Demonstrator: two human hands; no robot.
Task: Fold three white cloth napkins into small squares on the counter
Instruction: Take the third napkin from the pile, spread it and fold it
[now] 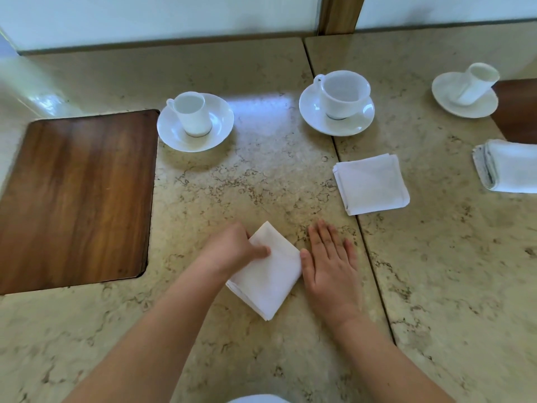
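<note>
A white napkin [268,274], folded into a small square and turned like a diamond, lies on the beige marble counter [238,187] near me. My left hand [232,247] grips its upper left edge, thumb on top. My right hand [331,260] lies flat and open on the counter just right of it, thumb touching the napkin's right corner. A second folded napkin [372,184] rests further right. A third folded white cloth [508,167] sits at the right edge, partly cut off.
Three white cups on saucers stand along the back: one at left [194,120], one in the middle [337,103], one at right [465,91]. A dark wooden inset panel [75,199] fills the left. Another wooden patch [517,112] shows at far right. A wall borders the back.
</note>
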